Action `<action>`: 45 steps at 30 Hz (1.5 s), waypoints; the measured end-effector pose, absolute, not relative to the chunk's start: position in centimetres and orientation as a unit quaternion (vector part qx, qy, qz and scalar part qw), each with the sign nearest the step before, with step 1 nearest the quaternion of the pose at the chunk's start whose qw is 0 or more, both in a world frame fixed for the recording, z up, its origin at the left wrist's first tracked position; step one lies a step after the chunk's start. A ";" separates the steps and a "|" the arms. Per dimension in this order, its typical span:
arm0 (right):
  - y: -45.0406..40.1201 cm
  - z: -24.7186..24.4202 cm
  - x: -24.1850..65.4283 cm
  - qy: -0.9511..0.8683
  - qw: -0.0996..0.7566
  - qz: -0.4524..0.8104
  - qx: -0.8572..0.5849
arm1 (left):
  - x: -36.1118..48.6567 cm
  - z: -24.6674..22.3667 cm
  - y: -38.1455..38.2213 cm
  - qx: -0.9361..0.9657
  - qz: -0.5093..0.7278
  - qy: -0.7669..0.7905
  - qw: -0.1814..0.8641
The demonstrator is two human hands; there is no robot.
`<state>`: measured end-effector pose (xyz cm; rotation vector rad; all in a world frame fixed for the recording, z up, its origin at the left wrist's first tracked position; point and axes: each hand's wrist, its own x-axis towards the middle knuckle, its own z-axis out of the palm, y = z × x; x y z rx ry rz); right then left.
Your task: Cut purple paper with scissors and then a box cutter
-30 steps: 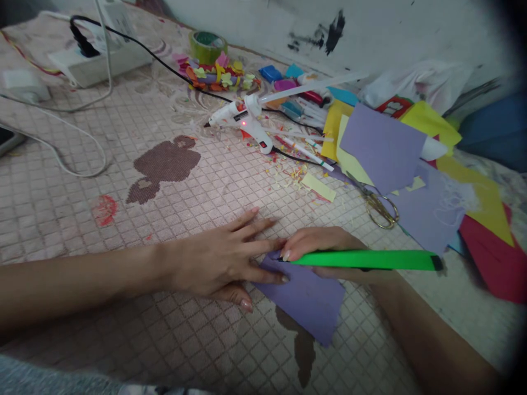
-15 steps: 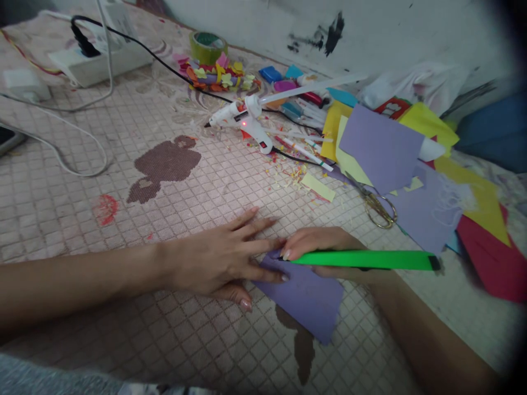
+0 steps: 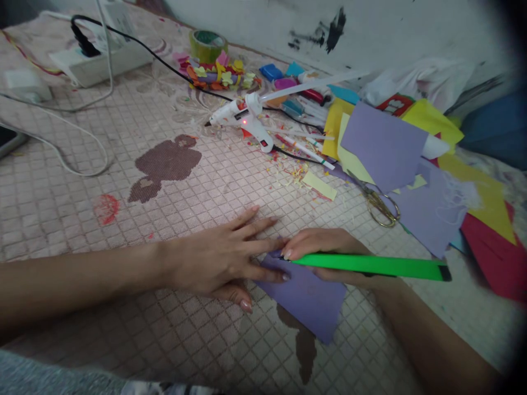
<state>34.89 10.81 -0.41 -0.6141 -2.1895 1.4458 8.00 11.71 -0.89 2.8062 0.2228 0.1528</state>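
Note:
A purple piece of paper (image 3: 308, 296) lies on the patterned cloth near the front middle. Spread flat, my left hand (image 3: 222, 258) presses on the paper's left part with its fingers apart. My right hand (image 3: 321, 244) is closed around a long bright green tool (image 3: 370, 264), probably a cutter. The tool's dark tip touches the paper's upper left edge, beside my left fingers. Part of the paper is hidden under both hands.
A white glue gun (image 3: 247, 118) with a lit red light rests behind the hands. Gold-handled scissors (image 3: 381, 206) lie beside coloured sheets (image 3: 382, 145) on the right. A power strip (image 3: 102, 60) and cables are at the back left, near tape (image 3: 208, 46).
The far end of the green tool has swung slightly down and to the right. My left hand stays in nearly the same place. The view has shifted a little.

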 end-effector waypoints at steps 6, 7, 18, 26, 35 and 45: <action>10.9 -0.7 35.2 -0.791 0.214 0.531 -0.216 | 8.0 -0.9 11.6 0.980 0.059 0.087 0.168; 10.9 -0.7 35.2 -0.790 0.216 0.531 -0.216 | 8.0 -0.9 11.6 0.980 0.062 0.088 0.168; 11.0 -0.6 34.9 -0.794 0.222 0.521 -0.219 | 8.0 -0.8 11.6 0.980 0.055 0.088 0.167; 9.7 -0.1 34.5 -0.812 0.243 0.470 -0.246 | 8.2 -0.9 11.6 0.980 0.048 0.089 0.171; 9.2 -0.5 34.2 -0.808 0.263 0.461 -0.256 | 8.0 -1.0 11.6 0.981 0.048 0.087 0.167; 9.3 -1.0 34.8 -0.796 0.251 0.487 -0.255 | 8.0 -1.1 11.6 0.978 0.066 0.094 0.172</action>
